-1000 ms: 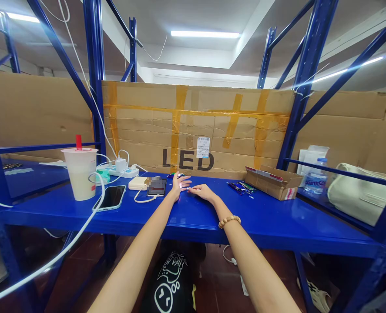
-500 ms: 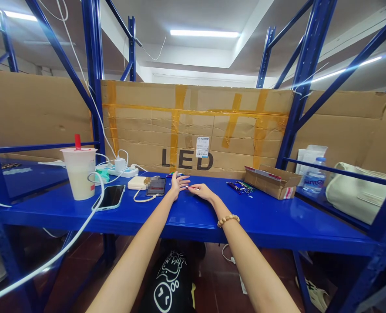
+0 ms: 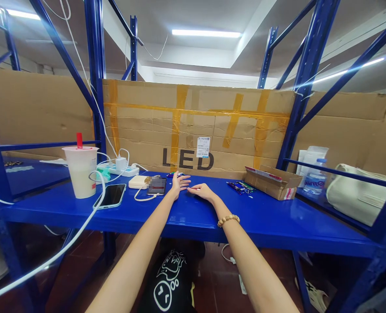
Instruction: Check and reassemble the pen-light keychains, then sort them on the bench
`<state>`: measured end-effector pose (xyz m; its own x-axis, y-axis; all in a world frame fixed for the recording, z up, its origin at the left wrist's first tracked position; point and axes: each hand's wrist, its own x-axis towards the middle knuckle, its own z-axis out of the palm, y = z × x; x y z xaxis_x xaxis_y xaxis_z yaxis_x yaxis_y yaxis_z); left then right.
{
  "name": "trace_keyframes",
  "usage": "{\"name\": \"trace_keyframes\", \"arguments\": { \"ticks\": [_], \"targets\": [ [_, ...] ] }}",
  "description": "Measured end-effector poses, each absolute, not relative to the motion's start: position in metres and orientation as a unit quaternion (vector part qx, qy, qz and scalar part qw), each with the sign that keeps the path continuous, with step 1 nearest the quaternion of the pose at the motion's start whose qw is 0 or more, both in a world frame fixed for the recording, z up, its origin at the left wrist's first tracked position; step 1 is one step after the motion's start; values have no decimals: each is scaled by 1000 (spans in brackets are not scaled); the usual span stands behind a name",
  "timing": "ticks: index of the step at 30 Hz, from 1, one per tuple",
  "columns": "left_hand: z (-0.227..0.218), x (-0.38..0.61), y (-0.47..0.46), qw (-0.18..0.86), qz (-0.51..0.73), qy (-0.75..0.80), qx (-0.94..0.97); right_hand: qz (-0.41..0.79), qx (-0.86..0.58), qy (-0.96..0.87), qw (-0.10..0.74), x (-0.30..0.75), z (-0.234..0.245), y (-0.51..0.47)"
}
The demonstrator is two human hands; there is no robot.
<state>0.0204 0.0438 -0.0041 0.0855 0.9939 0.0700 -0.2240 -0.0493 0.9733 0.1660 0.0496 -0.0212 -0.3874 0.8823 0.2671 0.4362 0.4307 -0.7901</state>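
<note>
My left hand [image 3: 179,184] is held out over the blue table, palm turned up and fingers spread, with nothing seen in it. Close to its right, my right hand [image 3: 203,191] is closed in a pinch on a slim reddish stick [image 3: 195,188], too small to name exactly. The stick's tip points toward the left palm. Behind the left hand lies a small group of colourful thin items [image 3: 179,174], partly hidden by the fingers. A pile of similar small, shiny items [image 3: 241,187] rests to the right of my hands.
An open cardboard box [image 3: 273,184] sits at the right. To the left are a dark-screened device [image 3: 156,186], a white power bank [image 3: 137,181], a phone [image 3: 112,196], a lidded drink cup [image 3: 81,174] and a power strip [image 3: 129,171]. A white cable [image 3: 65,250] crosses the left foreground.
The view has shifted very slightly. Less of the reddish stick shows at my right fingertips; both hands otherwise stay in nearly the same place.
</note>
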Motion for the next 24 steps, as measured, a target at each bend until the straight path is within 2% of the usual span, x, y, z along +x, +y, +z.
{"name": "trace_keyframes", "arguments": {
  "ticks": [24],
  "targets": [
    [-7,21,48,560,541,402,482,312,-404,-784,352,167,-28,61]
  ]
}}
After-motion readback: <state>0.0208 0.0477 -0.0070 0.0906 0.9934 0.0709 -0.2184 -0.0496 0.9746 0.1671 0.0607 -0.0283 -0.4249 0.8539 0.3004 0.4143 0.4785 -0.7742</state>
